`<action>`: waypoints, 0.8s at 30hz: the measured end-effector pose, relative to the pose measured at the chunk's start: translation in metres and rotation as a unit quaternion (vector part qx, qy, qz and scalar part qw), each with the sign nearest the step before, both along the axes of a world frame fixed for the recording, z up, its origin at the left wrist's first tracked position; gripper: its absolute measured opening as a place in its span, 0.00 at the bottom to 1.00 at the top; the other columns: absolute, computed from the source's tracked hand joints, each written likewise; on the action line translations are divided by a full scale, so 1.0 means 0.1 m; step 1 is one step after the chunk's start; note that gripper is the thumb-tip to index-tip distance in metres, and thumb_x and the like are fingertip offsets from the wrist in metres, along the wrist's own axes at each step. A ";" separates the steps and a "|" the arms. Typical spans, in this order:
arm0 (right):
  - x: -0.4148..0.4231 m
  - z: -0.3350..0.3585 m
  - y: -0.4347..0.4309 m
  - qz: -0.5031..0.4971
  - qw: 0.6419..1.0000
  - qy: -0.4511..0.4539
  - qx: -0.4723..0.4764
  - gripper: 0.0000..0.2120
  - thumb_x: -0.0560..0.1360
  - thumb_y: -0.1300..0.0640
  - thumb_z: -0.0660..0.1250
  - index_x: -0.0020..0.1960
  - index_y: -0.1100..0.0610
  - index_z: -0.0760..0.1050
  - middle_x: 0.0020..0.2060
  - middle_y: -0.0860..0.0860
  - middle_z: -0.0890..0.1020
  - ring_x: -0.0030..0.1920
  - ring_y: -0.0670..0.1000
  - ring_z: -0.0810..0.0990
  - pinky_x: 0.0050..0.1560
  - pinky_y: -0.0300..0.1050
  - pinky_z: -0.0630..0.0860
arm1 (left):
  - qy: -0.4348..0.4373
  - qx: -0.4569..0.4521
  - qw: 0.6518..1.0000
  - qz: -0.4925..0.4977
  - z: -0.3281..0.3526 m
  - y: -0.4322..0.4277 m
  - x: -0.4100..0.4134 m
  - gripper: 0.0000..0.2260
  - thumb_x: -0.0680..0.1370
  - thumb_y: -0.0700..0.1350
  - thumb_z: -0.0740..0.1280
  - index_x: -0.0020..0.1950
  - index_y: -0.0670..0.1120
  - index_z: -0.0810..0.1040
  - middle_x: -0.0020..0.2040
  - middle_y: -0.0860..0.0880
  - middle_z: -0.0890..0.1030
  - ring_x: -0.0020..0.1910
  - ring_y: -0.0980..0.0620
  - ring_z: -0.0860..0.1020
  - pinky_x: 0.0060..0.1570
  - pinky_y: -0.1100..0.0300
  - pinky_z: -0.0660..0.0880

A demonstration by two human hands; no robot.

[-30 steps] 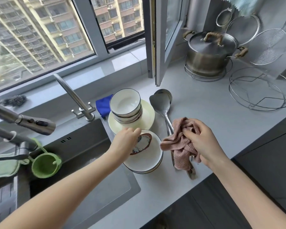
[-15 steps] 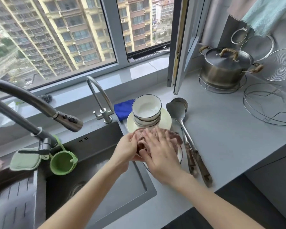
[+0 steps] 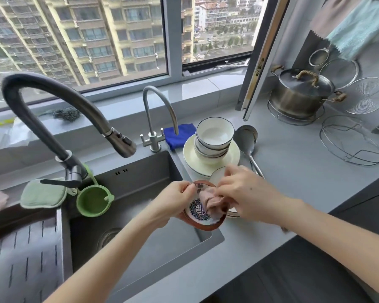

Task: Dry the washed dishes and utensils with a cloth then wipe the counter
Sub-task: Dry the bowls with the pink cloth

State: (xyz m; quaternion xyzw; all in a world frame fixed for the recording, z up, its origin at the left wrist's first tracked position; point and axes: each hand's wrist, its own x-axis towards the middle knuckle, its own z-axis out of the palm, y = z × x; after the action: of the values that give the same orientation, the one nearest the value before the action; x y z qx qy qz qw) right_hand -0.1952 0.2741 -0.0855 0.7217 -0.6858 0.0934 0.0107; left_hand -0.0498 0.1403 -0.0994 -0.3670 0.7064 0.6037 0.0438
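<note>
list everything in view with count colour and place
dish: 1, brown rim, over sink edge
cloth: 1, pink, in dish
cream plate: 1, cream, on counter
bowls: stack, white, on cream plate
white plate: 1, white, behind dish
ladle: 1 clear, steel, right of bowls
blue cloth: 1, blue, behind cream plate
pot: 1, steel, far right
wire rack: 1, steel, right counter
spray tap: 1, dark grey, over sink
slim tap: 1, steel, behind sink
green cup: 1, green, sink's left edge
left hand: 1, grips dish
right hand: 1, holds cloth in dish
</note>
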 end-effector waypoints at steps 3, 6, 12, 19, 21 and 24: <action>-0.09 0.25 0.06 -0.127 0.972 -0.047 -0.192 0.12 0.63 0.68 0.69 0.45 0.62 0.82 0.37 0.53 0.83 0.38 0.58 0.73 0.41 0.45 0.72 | -0.005 0.001 1.000 0.007 -0.02 -0.08 0.15 0.14 0.82 0.47 0.55 0.56 0.41 0.76 0.52 0.40 0.81 0.46 0.43 0.83 0.37 0.48 0.82; 0.13 0.46 0.07 -0.133 0.958 -0.092 -0.238 0.14 0.66 0.68 0.67 0.51 0.62 0.82 0.48 0.54 0.83 0.47 0.59 0.74 0.51 0.45 0.71 | 0.005 0.055 0.998 0.017 0.01 -0.16 0.19 0.14 0.83 0.48 0.54 0.57 0.43 0.76 0.51 0.42 0.81 0.42 0.45 0.83 0.38 0.46 0.82; 0.60 0.19 -0.07 -0.117 0.926 -0.351 0.067 0.18 0.71 0.37 0.64 0.57 0.40 0.79 0.76 0.43 0.59 0.75 0.40 0.49 0.75 0.43 0.48 | 0.059 0.046 0.997 0.011 0.16 -0.24 0.16 0.14 0.83 0.47 0.54 0.49 0.46 0.79 0.43 0.43 0.81 0.32 0.51 0.81 0.28 0.55 0.79; 0.70 -0.09 -0.36 -0.289 0.774 -0.558 -0.079 0.36 0.67 0.63 0.77 0.69 0.44 0.66 0.51 0.41 0.81 0.49 0.35 0.80 0.49 0.27 0.72 | 0.110 -0.201 0.973 -0.008 0.21 -0.13 0.12 0.15 0.82 0.48 0.56 0.47 0.43 0.79 0.42 0.46 0.82 0.45 0.47 0.79 0.48 0.50 0.75; 0.66 -0.10 -0.45 -0.319 0.750 -0.571 -0.100 0.19 0.67 0.62 0.77 0.55 0.50 0.79 0.45 0.48 0.85 0.47 0.42 0.83 0.50 0.36 0.75 | 0.129 -0.252 0.959 -0.009 0.23 -0.12 0.11 0.14 0.82 0.48 0.56 0.47 0.42 0.78 0.41 0.48 0.81 0.44 0.49 0.78 0.47 0.55 0.73; 0.66 -0.11 -0.59 -0.403 0.663 -0.601 -0.193 0.07 0.67 0.57 0.77 0.43 0.56 0.81 0.39 0.52 0.86 0.44 0.50 0.85 0.51 0.49 0.80 | 0.164 -0.269 0.949 0.032 0.23 -0.15 0.02 0.14 0.81 0.46 0.58 0.42 0.43 0.78 0.35 0.50 0.79 0.38 0.52 0.76 0.36 0.67 0.68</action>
State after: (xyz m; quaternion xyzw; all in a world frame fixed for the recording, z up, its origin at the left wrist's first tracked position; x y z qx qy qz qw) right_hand -0.1290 0.2151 -0.0966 0.1438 -0.7338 0.6236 -0.2280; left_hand -0.0481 0.1256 -0.0762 -0.2833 0.8279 0.4443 -0.1921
